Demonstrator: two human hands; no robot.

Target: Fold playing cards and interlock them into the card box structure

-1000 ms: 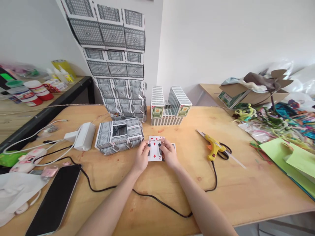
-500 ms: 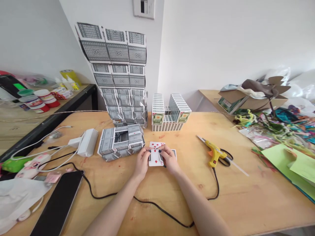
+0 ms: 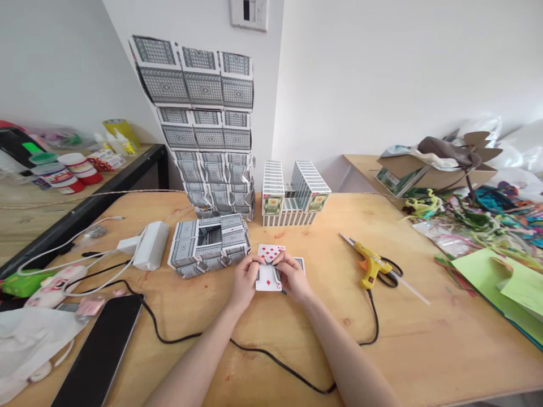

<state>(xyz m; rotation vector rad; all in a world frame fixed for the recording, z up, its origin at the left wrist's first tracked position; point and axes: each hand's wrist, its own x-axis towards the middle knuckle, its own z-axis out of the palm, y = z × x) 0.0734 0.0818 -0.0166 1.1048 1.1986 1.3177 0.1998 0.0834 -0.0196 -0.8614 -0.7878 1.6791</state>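
Observation:
My left hand (image 3: 247,275) and my right hand (image 3: 292,277) are both closed on a two of diamonds playing card (image 3: 268,282), pinching it from either side near its upper part. Its side edges look folded up, showing the patterned back. Just behind it, an eight of diamonds card (image 3: 271,250) lies face up on the table. Another card (image 3: 301,263) shows partly beneath my right hand. Left of my hands sits a block built of folded cards (image 3: 190,243) with a square opening in its top. Behind it rises a tall stack of folded-card units (image 3: 203,130).
Card boxes (image 3: 292,195) are piled at the back. To the right lie a yellow glue gun (image 3: 371,263) and scissors (image 3: 390,274); its black cord (image 3: 271,353) crosses in front of me. A white power adapter (image 3: 151,246) and a black slab (image 3: 99,350) are on the left, green paper (image 3: 487,277) on the right.
Both hands still hold the two of diamonds. The card has shifted slightly towards me, its upper part now bent up under my fingers, and more of the eight of diamonds shows.

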